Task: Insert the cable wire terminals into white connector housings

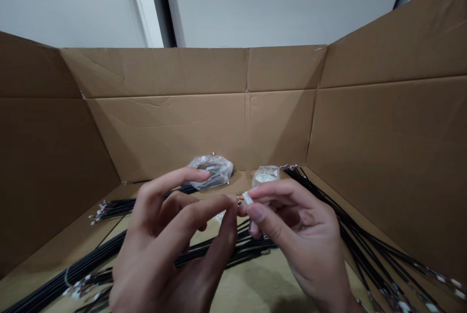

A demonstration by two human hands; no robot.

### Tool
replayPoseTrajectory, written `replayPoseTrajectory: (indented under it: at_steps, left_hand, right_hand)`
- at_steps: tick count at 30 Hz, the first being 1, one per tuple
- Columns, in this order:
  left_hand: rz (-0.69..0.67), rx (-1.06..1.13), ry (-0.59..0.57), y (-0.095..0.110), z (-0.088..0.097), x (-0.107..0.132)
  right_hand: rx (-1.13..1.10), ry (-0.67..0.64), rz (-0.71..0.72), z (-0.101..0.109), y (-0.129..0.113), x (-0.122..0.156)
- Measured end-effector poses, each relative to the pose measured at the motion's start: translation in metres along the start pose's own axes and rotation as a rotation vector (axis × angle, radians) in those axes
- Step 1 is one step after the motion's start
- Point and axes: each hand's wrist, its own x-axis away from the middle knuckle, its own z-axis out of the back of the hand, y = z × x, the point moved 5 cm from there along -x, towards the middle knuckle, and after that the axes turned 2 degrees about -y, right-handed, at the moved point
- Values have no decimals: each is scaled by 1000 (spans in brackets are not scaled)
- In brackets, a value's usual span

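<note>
Between the thumb and forefinger of my right hand is a small white plastic connector, held tilted. My left hand pinches thin coloured wires right beside it, thumb and forefinger pressed together. Red and yellowish strands show in the narrow gap between the two hands. Whether the wire ends sit inside the connector cannot be made out. Behind and below my fingers run black cables, partly hidden by my left hand.
Cardboard walls enclose the work surface on three sides. At the back lie a clear plastic bag and a smaller bag of white pieces. Black cable bundles lie at the left and along the right, with white connectors at their ends.
</note>
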Motion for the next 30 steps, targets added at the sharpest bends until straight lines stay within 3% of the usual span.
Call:
replayPoseTrajectory:
  at_steps: [11,30]
  left_hand:
    - [28,30,50,-3,-3,1]
    - [24,5,33,0,-1,2]
  right_hand:
    - [-17,-21,16,-2,-2,1]
    - [20,-18,21,-1,-3,2]
